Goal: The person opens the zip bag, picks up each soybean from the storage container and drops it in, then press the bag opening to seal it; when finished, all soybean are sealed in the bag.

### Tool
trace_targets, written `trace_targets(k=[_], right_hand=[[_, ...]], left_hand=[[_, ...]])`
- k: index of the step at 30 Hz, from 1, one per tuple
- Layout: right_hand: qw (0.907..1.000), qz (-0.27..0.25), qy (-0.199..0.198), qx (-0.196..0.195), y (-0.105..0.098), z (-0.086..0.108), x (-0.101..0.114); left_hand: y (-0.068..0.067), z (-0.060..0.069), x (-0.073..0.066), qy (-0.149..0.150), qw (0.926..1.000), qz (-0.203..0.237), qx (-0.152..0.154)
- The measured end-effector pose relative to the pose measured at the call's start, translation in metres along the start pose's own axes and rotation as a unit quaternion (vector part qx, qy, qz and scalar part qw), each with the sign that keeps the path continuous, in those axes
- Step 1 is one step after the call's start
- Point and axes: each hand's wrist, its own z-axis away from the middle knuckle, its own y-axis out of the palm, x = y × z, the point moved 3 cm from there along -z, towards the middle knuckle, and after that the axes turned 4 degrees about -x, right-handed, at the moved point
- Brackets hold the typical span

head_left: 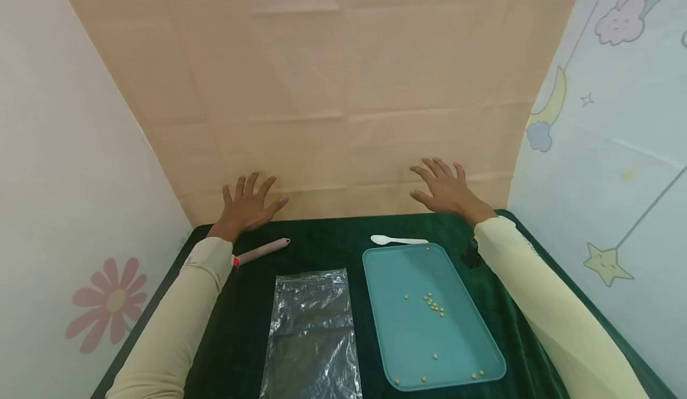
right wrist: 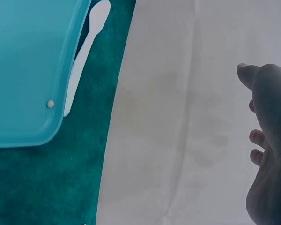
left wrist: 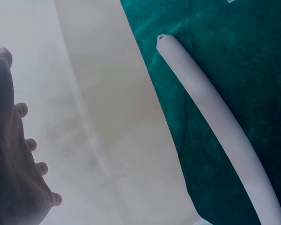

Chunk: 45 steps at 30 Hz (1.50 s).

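Observation:
My left hand [head_left: 247, 206] is held out with spread fingers near the table's back edge, above a pinkish handle [head_left: 264, 250] with a hanging hole. The handle's other end is hidden by my left sleeve; the left wrist view also shows this handle [left wrist: 215, 112]. My right hand [head_left: 442, 189], fingers spread and holding nothing, hovers beyond a teal tray [head_left: 408, 333]. Several small beige round pieces [head_left: 433, 305] lie scattered on that tray. Behind its rim rests a white plastic spoon [head_left: 399, 240]. A clear plastic bag [head_left: 313, 333] lies flat left of the tray.
A dark green cloth [head_left: 322, 241] covers the table. Close behind it rises a tan backdrop [head_left: 343, 118]. White printed panels stand at the left [head_left: 80, 148] and right [head_left: 606, 148]. A black band [head_left: 471, 253] shows at my right wrist.

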Motion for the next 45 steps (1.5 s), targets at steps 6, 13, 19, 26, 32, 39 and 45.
trace_targets(k=[6, 13, 19, 26, 32, 39, 45], right_hand=[[0.9998, -0.019, -0.009, -0.008, 0.004, -0.002, 0.010], [0.9957, -0.077, -0.050, 0.015, 0.030, -0.001, 0.055], [0.9777, -0.162, -0.110, 0.075, 0.063, 0.000, 0.104], [0.9481, -0.207, -0.138, 0.198, 0.102, 0.011, 0.156], [0.9418, -0.171, -0.142, 0.252, 0.126, 0.027, 0.171], [0.9516, -0.154, -0.152, 0.218, 0.128, 0.033, 0.173], [0.9586, -0.145, -0.163, 0.183, 0.121, 0.036, 0.174]], left_hand=[[0.000, 0.002, -0.002, 0.012, 0.9998, 0.012, 0.010], [0.003, 0.013, -0.011, 0.074, 0.9965, -0.014, 0.036], [0.011, 0.023, -0.024, 0.141, 0.9864, -0.013, 0.084], [0.020, 0.039, -0.035, 0.160, 0.9801, 0.009, 0.117], [0.030, 0.049, -0.044, 0.146, 0.9780, 0.042, 0.143], [0.038, 0.056, -0.045, 0.155, 0.9732, 0.050, 0.163], [0.051, 0.063, -0.050, 0.189, 0.9493, 0.139, 0.209]])
